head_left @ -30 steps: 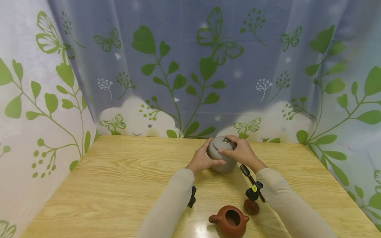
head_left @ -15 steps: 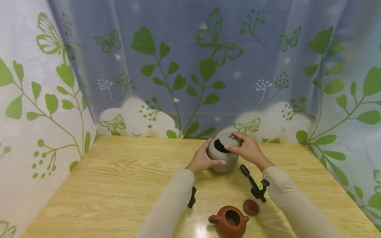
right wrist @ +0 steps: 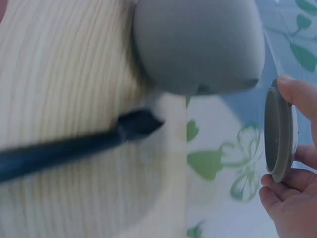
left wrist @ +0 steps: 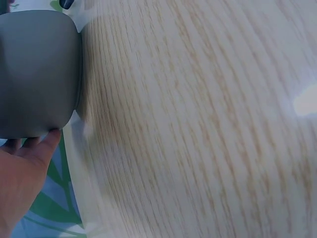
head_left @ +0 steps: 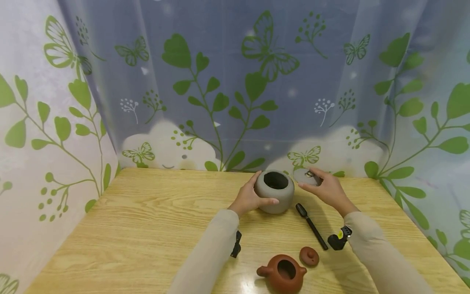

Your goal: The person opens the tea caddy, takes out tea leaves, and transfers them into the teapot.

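A round grey jar (head_left: 274, 200) stands uncovered near the table's back edge, its dark mouth facing up. The left hand (head_left: 249, 197) grips the jar's left side, thumb across the front; in the left wrist view its fingers touch the jar (left wrist: 37, 74). To the right of the jar, the right hand (head_left: 328, 188) holds the grey lid (head_left: 304, 176) by its edges, raised off the jar. In the right wrist view the lid (right wrist: 280, 134) is seen edge-on between thumb and fingers of the right hand (right wrist: 297, 198), apart from the jar (right wrist: 198, 44).
A dark scoop (head_left: 311, 226) lies on the wooden table (head_left: 147, 228) in front of the jar's right side. Nearer the front are a reddish-brown teapot (head_left: 280, 281) without its lid and a small round brown lid (head_left: 309, 257). A patterned curtain (head_left: 235, 102) hangs behind the table.
The right hand has lifted the grey lid off the jar and carried it to the right, uncovering the mouth. The left hand has stayed on the jar.
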### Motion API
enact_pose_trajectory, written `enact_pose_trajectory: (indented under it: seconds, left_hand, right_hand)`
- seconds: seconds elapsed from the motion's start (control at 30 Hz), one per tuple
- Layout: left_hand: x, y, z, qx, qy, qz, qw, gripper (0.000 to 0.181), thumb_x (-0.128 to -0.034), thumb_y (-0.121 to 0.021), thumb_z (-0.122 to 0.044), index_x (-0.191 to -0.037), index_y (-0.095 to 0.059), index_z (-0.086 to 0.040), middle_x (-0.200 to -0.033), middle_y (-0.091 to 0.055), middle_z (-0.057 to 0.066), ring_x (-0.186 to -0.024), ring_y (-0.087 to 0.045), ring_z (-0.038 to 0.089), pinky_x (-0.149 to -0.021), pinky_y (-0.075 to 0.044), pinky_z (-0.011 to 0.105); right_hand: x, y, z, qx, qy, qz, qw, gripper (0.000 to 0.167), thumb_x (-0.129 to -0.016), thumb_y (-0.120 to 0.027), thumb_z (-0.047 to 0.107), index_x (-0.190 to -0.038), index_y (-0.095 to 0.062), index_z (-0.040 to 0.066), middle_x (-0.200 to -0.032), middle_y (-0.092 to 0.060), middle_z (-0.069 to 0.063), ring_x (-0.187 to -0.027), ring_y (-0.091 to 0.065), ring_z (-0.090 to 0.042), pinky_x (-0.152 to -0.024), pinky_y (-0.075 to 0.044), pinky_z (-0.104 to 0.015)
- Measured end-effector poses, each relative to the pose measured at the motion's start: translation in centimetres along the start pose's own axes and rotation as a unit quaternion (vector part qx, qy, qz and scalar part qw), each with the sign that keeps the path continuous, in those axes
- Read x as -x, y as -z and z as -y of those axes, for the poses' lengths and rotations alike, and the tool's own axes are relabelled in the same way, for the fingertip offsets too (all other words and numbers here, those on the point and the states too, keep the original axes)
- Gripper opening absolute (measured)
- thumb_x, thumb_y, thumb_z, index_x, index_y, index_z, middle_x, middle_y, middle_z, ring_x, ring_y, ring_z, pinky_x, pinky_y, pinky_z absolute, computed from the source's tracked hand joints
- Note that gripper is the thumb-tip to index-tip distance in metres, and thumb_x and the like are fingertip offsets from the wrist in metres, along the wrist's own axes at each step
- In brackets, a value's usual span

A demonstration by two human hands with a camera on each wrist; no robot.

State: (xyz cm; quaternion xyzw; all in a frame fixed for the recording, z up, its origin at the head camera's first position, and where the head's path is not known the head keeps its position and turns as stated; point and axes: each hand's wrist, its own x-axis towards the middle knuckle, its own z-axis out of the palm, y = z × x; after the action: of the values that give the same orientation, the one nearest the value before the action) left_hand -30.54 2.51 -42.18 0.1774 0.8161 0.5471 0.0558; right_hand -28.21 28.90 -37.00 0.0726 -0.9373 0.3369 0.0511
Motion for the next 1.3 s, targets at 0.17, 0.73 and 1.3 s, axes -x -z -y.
enact_pose_trajectory:
  seconds: [0.17, 0.73, 1.3]
  left_hand:
    - [0.1, 0.1, -0.1, 0.0, 0.001, 0.001, 1.0, 0.11, -0.0683, -0.088, -0.037, -0.155, -0.02, -0.025, -0.15, -0.038, 0.008, -0.134, -0.041, 0.029, -0.107, -0.036, 0.049]
    - [0.1, 0.1, 0.1, 0.009, 0.003, 0.004, 1.0, 0.11, -0.0682, -0.087, -0.038, -0.154, -0.02, -0.027, -0.15, -0.037, 0.007, -0.134, -0.041, 0.03, -0.106, -0.037, 0.049]
    - [0.0, 0.0, 0.2, 0.008, 0.001, 0.001, 1.0, 0.11, -0.0691, -0.087, -0.037, -0.155, -0.019, -0.023, -0.15, -0.037, 0.007, -0.134, -0.041, 0.029, -0.106, -0.037, 0.049]
  right_hand:
    - [0.7, 0.5, -2.3, 0.002, -0.024, -0.013, 0.9996, 0.086, -0.089, -0.064, 0.05, -0.148, -0.031, -0.004, -0.146, -0.032, -0.033, -0.124, -0.042, -0.049, -0.093, -0.044, -0.057]
    - [2.3, -1.0, -8.0, 0.008, -0.081, 0.01, 0.9966, 0.087, -0.09, -0.065, 0.046, -0.145, -0.029, -0.011, -0.142, -0.032, -0.039, -0.121, -0.042, -0.053, -0.092, -0.043, -0.057]
    - [2.3, -1.9, -9.9, 0.038, -0.06, 0.03, 0.997, 0.083, -0.089, -0.069, 0.037, -0.143, -0.031, -0.014, -0.139, -0.033, -0.042, -0.12, -0.042, -0.055, -0.091, -0.044, -0.057]
